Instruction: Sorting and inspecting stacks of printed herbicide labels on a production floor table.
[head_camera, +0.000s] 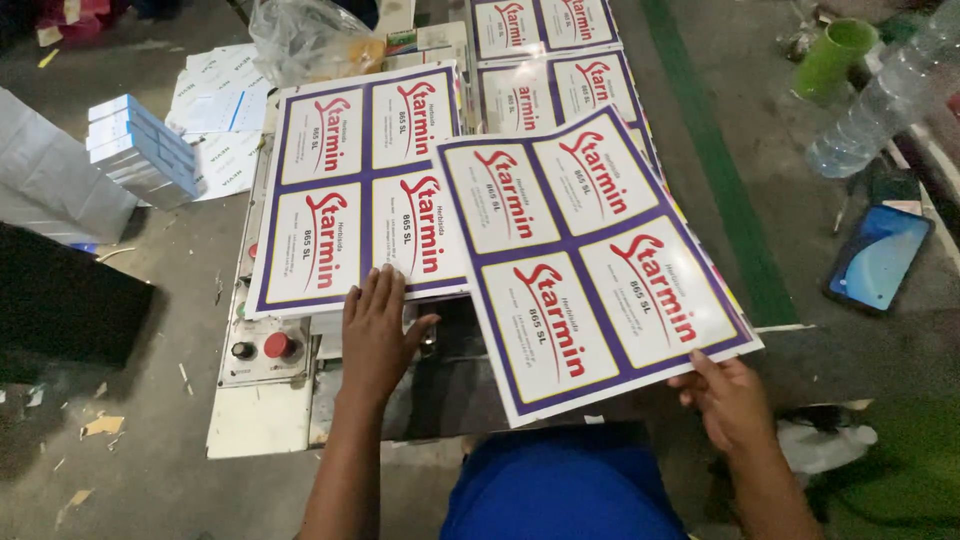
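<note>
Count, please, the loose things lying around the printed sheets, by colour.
Green: 1, the green cup
Clear: 1, the plastic bottle
Blue screen: 1, the phone
Red: 1, the red button
White and blue: 1 stack, the small boxes
Total: 5

plastic bottle (880, 95) cut off at right edge, machine (262, 400) mostly covered by label sheets (590, 260)

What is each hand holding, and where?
The right hand grips the purple-bordered white label sheet by its lower corner. The left hand lies flat, holding nothing.
</note>
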